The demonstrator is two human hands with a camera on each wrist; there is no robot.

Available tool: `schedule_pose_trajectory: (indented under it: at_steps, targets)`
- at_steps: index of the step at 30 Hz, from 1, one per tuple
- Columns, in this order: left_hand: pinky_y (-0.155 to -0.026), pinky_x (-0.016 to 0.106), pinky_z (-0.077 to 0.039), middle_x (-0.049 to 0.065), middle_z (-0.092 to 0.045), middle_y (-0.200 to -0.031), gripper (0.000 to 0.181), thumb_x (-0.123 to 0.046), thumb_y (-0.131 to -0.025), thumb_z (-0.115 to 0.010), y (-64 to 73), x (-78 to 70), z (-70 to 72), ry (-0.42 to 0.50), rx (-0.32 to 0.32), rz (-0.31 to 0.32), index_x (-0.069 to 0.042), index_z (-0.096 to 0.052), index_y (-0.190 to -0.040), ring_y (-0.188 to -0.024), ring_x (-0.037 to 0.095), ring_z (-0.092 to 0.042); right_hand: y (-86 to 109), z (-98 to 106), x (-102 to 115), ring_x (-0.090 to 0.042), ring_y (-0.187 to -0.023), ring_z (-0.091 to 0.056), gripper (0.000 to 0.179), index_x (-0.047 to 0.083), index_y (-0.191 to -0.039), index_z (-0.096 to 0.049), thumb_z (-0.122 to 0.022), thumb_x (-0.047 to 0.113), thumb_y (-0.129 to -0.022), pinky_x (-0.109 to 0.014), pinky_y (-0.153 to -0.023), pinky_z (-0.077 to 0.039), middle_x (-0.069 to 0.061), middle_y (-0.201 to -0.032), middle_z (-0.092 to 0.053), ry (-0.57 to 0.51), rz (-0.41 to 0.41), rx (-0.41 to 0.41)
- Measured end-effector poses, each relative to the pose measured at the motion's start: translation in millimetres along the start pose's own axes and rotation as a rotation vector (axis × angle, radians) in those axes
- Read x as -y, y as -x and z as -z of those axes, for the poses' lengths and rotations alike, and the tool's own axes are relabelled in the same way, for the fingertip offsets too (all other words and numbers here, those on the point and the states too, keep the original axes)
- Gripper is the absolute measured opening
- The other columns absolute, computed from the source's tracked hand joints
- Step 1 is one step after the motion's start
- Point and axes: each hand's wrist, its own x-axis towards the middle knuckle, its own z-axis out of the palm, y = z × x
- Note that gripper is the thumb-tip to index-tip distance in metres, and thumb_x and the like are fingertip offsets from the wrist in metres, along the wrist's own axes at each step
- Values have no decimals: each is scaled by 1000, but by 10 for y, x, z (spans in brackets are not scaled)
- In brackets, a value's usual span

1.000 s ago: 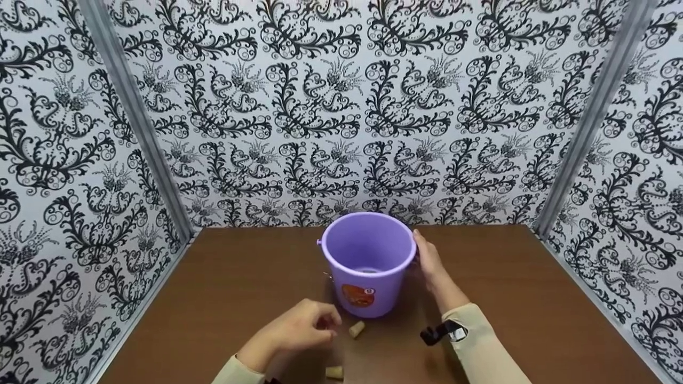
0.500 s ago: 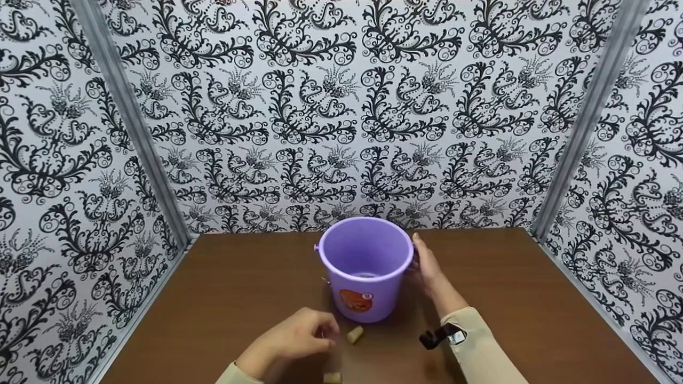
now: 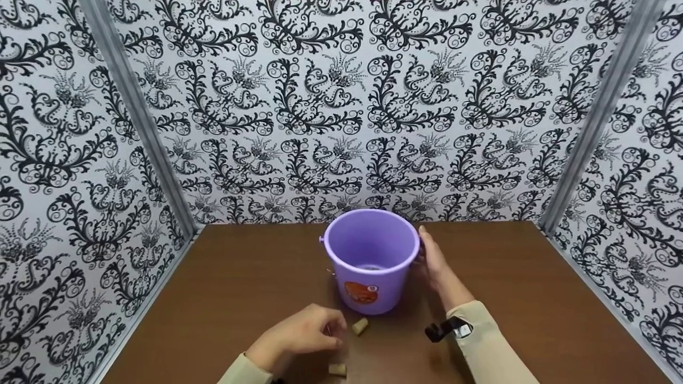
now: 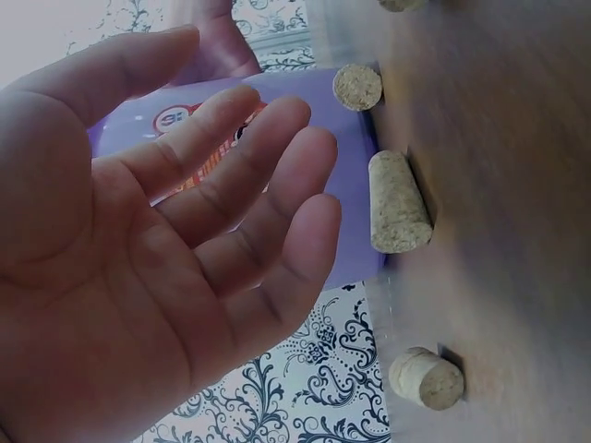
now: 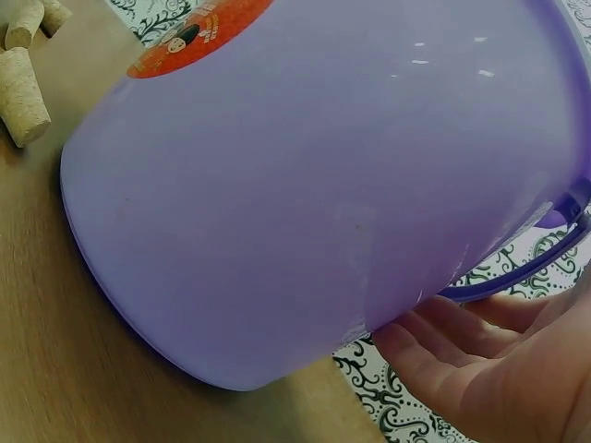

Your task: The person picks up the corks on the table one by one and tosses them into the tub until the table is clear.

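In the head view, hardly anything has changed in the last second: the purple bucket (image 3: pixel 392 285) stands upright on the brown table (image 3: pixel 251 277) and both your hands are about where they were, so the work looks no further on. Your left hand (image 3: pixel 307 330) is loose, fingers a little bent, low over the table. One cork (image 3: pixel 360 326) lies between it and the foot of the bucket, and a second cork (image 3: pixel 337 369) lies lower, near the end of what you can see. Your right hand (image 3: pixel 433 261) is at the bucket's right side, so that side is taken. You have lots of bare table to the left and right, but at its back edge the patterned wall (image 3: pixel 341 122) stops you. The bucket's round mouth faces up, so there's room from above. In the left wrist view, your left palm is empty, and three corks (image 4: pixel 400 203) show, plus a bit of a fourth cork (image 4: pixel 402 4). In the right wrist view, your bent right fingers touch the bucket's side by its handle (image 5: pixel 526 275); you can't tell how hard they press.
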Motion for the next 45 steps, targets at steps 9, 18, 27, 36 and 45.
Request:
schedule_pose_trajectory:
  at_steps: [9,18,27,36,45]
  targets:
    - [-72,23,-51,-8,-75,-86,23,-20,-82,-84,7,-23,-107,-40,17,-1,-13,-77,-103,-78,-3,-62,-5,-8,-29,-28,-100,-73,63,-6,-136,-62,-33,44,-113,-36,-86,-58,-20,-116,-77,-18,-4,5]
    - [-72,12,-53,-1,-79,-89,23,-8,-79,-83,-35,-4,-190,41,77,-21,-10,-77,-101,-77,-5,-64,-22,-31,-8,-22,-86,-73,60,-4,-127,-68,-35,43,-112,-32,-76,-57,-11,-98,-79,-6,-9,-24]
    - [-69,10,-50,-3,-79,-89,24,-4,-76,-83,-48,-24,-256,-6,81,-46,-11,-77,-98,-76,-2,-63,-23,-31,11,-21,-87,-72,59,-1,-123,-71,-34,44,-112,-31,-77,-56,-10,-98,-79,-14,-4,-7]
    - [-67,8,-47,-9,-75,-82,24,-11,-74,-86,-50,-79,-319,-102,112,-45,-18,-78,-95,-73,-7,-59,-7,-21,23,-21,-90,-71,63,-4,-130,-68,-33,46,-113,-30,-80,-55,-11,-101,-79,9,-11,-10]
    - [-59,11,-45,-15,-66,-75,18,-5,-78,-74,7,-151,-376,-144,230,-23,-20,-75,-88,-65,-9,-49,-1,-24,16,-24,-103,-71,66,-6,-143,-59,-28,44,-113,-37,-96,-52,-19,-118,-76,96,26,-16]
